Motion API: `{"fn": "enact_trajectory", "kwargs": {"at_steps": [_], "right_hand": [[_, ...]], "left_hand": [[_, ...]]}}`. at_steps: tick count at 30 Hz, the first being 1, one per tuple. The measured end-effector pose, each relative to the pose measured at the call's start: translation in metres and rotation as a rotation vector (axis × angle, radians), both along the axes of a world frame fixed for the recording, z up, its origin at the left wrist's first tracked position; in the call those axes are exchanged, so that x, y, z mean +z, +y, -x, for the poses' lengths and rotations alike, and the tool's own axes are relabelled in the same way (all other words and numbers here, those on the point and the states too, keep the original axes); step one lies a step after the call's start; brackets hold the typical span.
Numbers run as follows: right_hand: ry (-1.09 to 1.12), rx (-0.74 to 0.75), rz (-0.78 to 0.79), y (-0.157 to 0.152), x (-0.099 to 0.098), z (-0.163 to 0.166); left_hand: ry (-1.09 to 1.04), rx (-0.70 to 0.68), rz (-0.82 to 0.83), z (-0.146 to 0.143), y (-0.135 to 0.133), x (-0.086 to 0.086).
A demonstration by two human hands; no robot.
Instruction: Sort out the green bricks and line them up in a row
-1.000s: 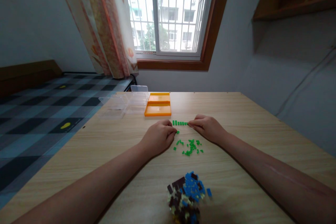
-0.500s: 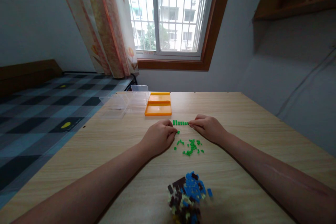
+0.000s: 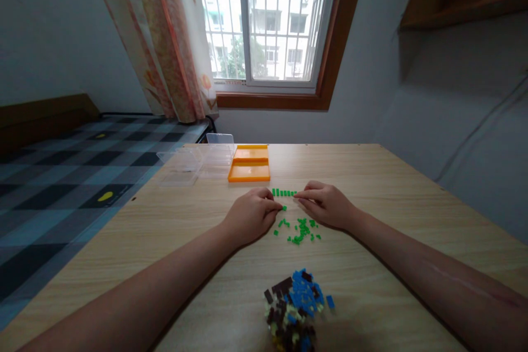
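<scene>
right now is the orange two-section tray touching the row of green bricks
Apart. The head view shows a strip of bare wooden tabletop between the front rim of the orange two-section tray and the row of green bricks.

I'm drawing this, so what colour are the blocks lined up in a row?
Green; the row of blocks shows best in the head view.

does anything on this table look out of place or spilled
Nothing looks clearly spilled or damaged. The one slight stray is a blue brick lying just right of the mixed pile, apart from the other blue ones. The green row looks neat.
</scene>
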State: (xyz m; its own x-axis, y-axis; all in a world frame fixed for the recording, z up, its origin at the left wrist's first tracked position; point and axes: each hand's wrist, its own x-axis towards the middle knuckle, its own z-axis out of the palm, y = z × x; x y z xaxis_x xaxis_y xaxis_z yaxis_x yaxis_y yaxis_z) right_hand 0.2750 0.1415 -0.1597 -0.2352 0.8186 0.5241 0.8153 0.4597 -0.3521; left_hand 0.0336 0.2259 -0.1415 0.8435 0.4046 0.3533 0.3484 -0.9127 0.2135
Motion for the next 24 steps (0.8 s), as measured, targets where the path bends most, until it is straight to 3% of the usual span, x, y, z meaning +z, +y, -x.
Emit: {"fn": "enact_trajectory", "kwargs": {"at_steps": [4,12,24], "right_hand": [[0.004,0.109,0.065,-0.0038,0.0010,0.0037],[-0.132,0.139,0.102,-0.0059,0.0042,0.0054],[-0.083,0.127,0.077,-0.0056,0.0071,0.0069]], "left_hand": [[0.029,-0.001,-0.017,-0.0008,0.0002,-0.0005],[-0.012,-0.004,0.031,0.0005,0.0026,-0.0025],[0.088,-0.067,-0.011,0.0016,0.0007,0.0016]]}}
